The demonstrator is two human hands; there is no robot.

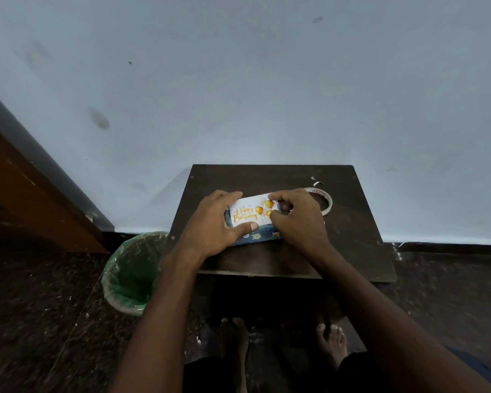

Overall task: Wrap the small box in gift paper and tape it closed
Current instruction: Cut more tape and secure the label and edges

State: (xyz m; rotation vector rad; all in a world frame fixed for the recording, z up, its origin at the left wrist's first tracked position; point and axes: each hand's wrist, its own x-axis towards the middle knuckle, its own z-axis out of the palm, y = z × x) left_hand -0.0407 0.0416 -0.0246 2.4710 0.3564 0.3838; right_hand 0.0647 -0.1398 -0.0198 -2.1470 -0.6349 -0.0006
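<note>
Head view: both hands down on the small box [250, 215], mid-table, wall side ahead.
Left hand [213, 225]: flat over the box's left end, thumb laid along the near edge, fingers curled over the far edge. Looks like a clamp so the paper can't slip; holding, not pinching.
Right hand [298, 219]: fingers bent onto the right end, thumb and forefinger close together on the top face. Probably pressing a fold or tape down; any tape strip under them is hidden, can't tell.
Gift paper [260, 236]: dark blue print shows on the near side face below the left thumb; white "Happy Birthday" face is up between the hands.
Tape roll [325, 201]: just beyond the right knuckles, partly hidden by them. Short reach.
Table [352, 222]: bare room right of the right hand and toward the body; far edge near the wall.
Bin [131, 273]: below the left forearm, off the table's left edge.
</note>
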